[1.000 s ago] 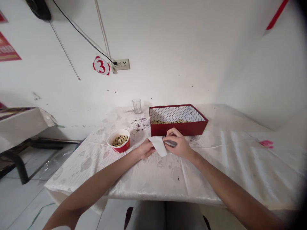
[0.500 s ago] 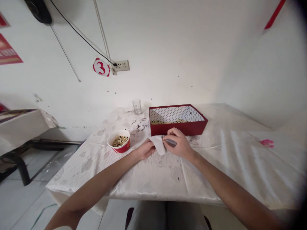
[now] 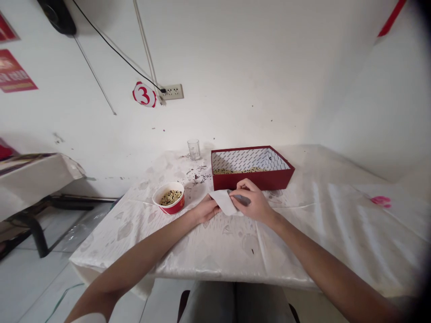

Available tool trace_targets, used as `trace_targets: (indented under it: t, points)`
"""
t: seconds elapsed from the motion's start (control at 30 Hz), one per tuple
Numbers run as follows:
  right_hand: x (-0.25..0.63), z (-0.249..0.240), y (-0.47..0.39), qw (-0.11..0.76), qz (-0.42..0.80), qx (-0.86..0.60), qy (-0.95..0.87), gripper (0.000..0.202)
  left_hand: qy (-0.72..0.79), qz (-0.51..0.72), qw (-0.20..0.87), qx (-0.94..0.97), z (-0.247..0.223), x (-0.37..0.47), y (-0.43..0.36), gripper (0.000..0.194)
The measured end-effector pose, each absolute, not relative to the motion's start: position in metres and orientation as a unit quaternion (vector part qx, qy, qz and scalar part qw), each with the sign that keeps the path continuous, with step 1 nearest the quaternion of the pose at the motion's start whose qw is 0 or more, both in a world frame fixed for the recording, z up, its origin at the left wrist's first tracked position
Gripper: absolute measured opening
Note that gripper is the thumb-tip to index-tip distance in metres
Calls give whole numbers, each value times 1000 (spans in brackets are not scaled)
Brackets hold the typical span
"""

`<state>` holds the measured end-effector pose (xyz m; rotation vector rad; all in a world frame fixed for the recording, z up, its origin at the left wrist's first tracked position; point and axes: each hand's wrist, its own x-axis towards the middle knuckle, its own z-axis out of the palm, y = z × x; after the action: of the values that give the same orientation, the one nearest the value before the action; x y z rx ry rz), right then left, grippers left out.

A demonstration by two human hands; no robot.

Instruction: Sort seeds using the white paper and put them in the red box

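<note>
Between the left hand [image 3: 206, 209] and the right hand [image 3: 254, 202], above the near side of the desk [image 3: 202, 255], a piece of white paper [image 3: 223, 202] is held slanting. The right thumb and forefinger pinch its right side; the left fingers curl at its left edge and seem to grip it, though the paper hides their tips.

Half a second ago the paper's lower end was drawn in to a narrow, rounded tongue; now it lies broader, its bottom edge reaching under the right hand. I take this as a sign that the paper is being worked into shape and has no settled form yet.

Just beyond the hands stands the dark red box [image 3: 251, 181], with pale and black grains [image 3: 240, 171] along its bottom. To the left, near the left forearm, is the red-and-white tub [image 3: 177, 207], partly filled with a similar mix. Neither container has shifted on the cloth. Farther back, dark scraps [image 3: 198, 176] lie scattered near an upright clear glass [image 3: 194, 150]. One dark sliver [image 3: 252, 251] rests near the front edge.
</note>
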<state>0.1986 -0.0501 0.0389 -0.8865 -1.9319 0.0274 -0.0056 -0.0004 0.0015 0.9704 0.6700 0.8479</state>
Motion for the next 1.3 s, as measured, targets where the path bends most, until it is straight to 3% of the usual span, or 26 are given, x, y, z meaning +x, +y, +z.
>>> trace_targets:
  t: [1.3]
  points:
    - [198,40,-53,481,32,-349,-803,13,269,392,764,435,3,-7,0,52]
